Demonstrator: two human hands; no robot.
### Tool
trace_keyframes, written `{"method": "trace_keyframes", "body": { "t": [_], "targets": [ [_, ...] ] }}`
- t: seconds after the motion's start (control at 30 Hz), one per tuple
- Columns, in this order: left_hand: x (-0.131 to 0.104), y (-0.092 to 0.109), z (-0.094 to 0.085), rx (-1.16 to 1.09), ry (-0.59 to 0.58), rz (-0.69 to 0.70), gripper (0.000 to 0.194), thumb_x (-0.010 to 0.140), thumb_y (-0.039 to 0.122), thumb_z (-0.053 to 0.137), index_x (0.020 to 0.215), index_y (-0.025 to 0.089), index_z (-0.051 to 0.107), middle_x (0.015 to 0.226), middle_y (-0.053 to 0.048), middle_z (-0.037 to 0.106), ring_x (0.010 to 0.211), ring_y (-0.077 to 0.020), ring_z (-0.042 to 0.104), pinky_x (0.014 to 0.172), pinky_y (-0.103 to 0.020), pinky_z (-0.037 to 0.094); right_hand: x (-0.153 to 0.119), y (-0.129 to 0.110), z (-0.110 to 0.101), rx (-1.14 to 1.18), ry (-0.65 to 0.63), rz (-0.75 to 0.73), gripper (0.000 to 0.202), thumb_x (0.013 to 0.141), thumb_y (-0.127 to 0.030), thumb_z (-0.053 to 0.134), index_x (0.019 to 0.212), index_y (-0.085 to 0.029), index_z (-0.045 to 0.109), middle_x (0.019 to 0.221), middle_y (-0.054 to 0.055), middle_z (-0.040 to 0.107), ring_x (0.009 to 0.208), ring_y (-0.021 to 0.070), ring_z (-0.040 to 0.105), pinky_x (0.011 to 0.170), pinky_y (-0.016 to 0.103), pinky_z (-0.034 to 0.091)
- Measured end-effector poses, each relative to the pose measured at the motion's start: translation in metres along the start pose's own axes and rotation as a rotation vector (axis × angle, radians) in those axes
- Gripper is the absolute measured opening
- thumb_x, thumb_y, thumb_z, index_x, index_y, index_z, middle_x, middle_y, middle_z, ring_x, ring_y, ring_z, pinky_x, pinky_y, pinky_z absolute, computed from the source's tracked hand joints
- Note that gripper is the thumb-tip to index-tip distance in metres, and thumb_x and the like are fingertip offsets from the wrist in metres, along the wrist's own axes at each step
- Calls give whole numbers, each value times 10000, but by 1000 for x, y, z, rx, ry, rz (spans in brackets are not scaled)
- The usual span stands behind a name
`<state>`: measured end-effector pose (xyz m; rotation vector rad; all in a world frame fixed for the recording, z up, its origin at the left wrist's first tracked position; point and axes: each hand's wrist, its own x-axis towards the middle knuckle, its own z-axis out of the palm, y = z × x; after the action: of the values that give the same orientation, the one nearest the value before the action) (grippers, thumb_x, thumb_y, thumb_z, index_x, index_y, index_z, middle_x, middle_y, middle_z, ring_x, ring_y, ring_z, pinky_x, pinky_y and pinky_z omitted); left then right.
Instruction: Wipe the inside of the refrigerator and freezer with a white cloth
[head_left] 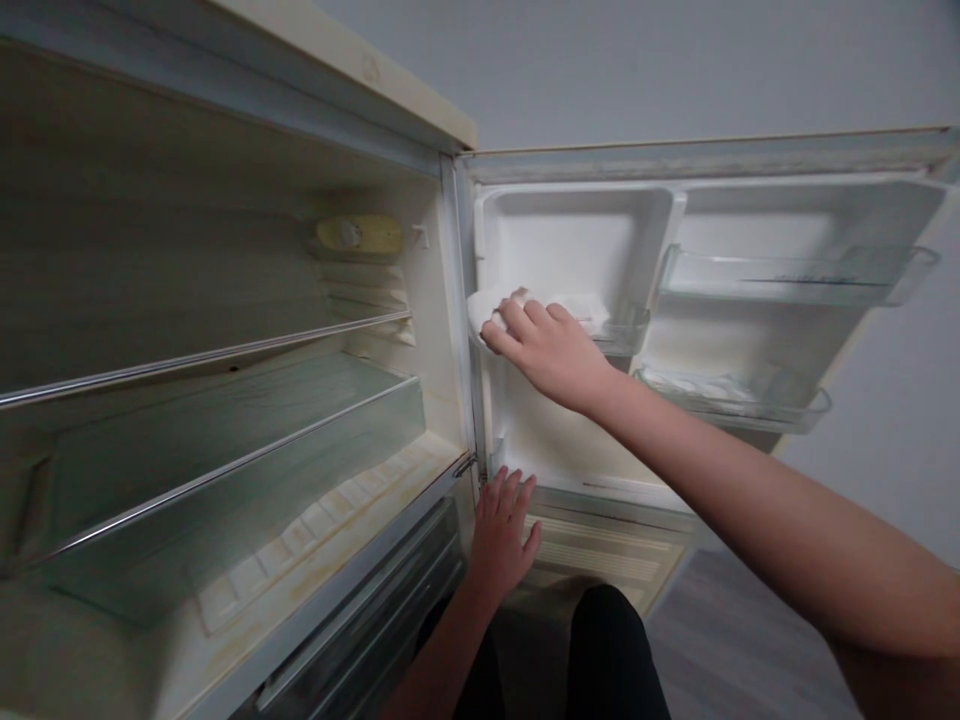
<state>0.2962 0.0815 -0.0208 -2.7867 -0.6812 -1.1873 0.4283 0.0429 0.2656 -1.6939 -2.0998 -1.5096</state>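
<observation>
My right hand (551, 345) reaches to the inside of the open fridge door (570, 235). Its fingers are closed on a crumpled white cloth or tissue (491, 305) at the door's upper left shelf (626, 335). Which of the two materials it is, I cannot tell. Lower down, near the hinge side, my left hand (504, 530) has its fingers spread and holds nothing. Its fingertips are close to the door's bottom shelf; whether they touch it is unclear.
The fridge interior (150, 250) stands open on the left, with a glass shelf edge (210, 355) and a clear drawer (247, 500). Clear door shelves (780, 280) jut out on the right. White material (705, 388) lies on the lower one. My knees (611, 650) are below.
</observation>
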Motion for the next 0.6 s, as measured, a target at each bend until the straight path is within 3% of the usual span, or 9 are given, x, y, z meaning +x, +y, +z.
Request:
{"method": "trace_keyframes", "body": {
  "t": [0.6],
  "targets": [
    [-2,1,-3,-48,-18,7,627,904,275,631,1506,231,461,1505,-112,552,1470,-320,397,1157,-535,394,-91,45,0,-152,12,91,354,1018,-187,341,1272,-249,580,1366,171,564,1103,308,503,893,450,371]
  ]
}}
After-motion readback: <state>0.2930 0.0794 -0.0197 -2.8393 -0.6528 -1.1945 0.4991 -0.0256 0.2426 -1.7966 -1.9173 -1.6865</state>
